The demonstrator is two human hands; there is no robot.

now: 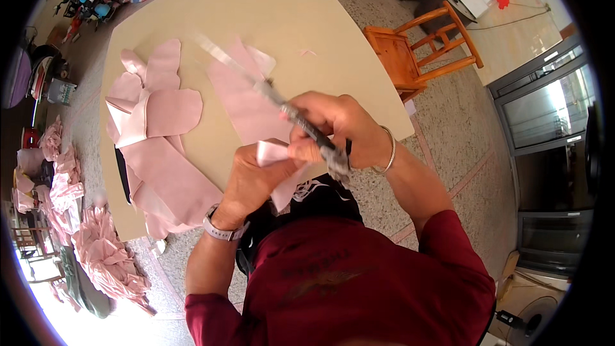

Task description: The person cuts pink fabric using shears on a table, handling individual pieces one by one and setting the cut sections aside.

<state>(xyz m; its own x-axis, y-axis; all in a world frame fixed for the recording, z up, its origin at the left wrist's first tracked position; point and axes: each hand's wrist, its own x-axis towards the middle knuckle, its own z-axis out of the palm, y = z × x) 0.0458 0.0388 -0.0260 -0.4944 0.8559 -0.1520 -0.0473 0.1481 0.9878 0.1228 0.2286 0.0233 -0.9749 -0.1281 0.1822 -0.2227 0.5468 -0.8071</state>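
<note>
At table (pixel 327 19) near edge: right hand (pixel 351 127) grips shears (pixel 298 117); left hand (pixel 246 176) pinches pink material (pixel 272 152).
Left: shaped pieces (pixel 173 173) piled; held piece apparently unfinished.

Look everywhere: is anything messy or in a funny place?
Maybe: a crumpled pink fabric heap lies on the speckled grey floor, left of the wide beige table. It looks untidy compared with the flatter pink fabric pieces on top.

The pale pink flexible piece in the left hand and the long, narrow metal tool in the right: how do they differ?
The pink piece is bent; the metal tool is straight. The pink piece is pale all over, while the metal tool has a grey blade and dark handle. Both are hand-held.
</note>
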